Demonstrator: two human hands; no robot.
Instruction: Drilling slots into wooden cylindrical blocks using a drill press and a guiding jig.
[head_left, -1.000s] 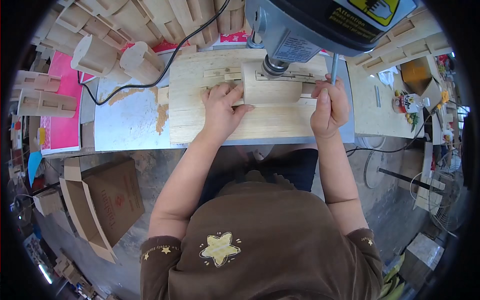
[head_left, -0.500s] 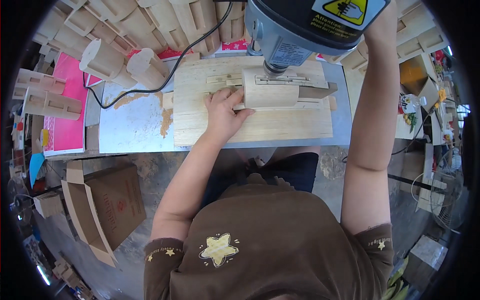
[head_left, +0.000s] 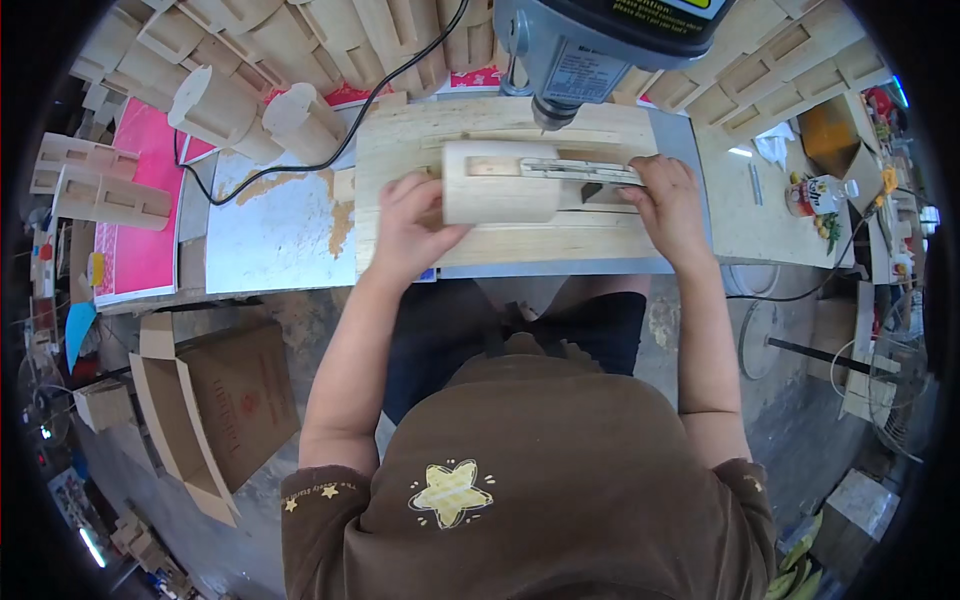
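Observation:
A pale wooden cylinder lies on its side on a flat wooden board; a recess shows along its top. My left hand grips its left end, the thumb toward me and the fingers partly hidden behind the wood. From the cylinder's right side sticks out a thin slotted strip, whose right end is pinched in my right hand. A dark bracket-like piece shows under the strip. Behind the cylinder hangs the drill press chuck, apart from the wood.
The drill press head overhangs the board. A black cable curves over the bench at left. Upright wooden cylinders and stacked ones line the back. Wood dust lies left of the board. An open cardboard box stands on the floor.
My right hand has come down from beside the drill press head to the strip. The cylinder has shifted left, and the strip now sticks out on its right.

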